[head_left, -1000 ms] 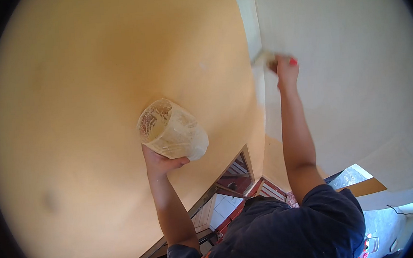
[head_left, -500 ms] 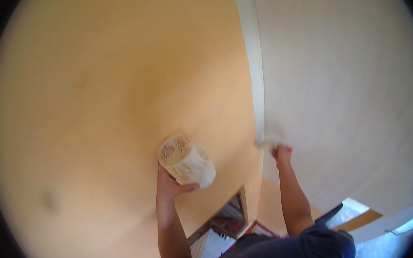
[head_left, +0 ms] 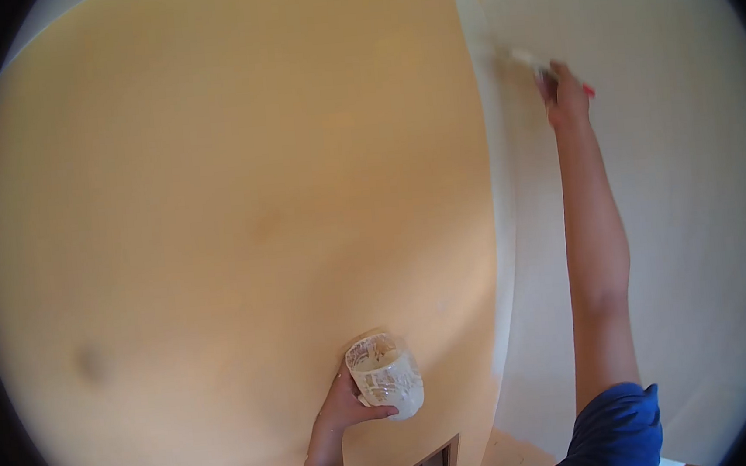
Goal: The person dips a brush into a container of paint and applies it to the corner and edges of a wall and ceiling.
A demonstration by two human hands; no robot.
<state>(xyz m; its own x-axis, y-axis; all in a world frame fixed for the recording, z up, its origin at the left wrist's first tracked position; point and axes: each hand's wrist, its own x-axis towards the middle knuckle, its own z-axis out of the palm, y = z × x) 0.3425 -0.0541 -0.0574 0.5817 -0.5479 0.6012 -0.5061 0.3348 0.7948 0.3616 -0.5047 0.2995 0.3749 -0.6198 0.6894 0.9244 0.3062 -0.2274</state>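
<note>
The right arm stretches straight up, its right hand (head_left: 566, 99) closed in a grip high overhead. The left arm is bent low, its left hand (head_left: 345, 406) raised with fingers (head_left: 378, 413) curled in a hold.

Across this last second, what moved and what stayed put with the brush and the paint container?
The right hand has swept the brush from mid-height up along the pale corner strip to near the top of the wall. The left hand with the paint-smeared container now sits lower in view. Both grips are unchanged: brush in the right, container in the left. The orange wall looks the same.
</note>
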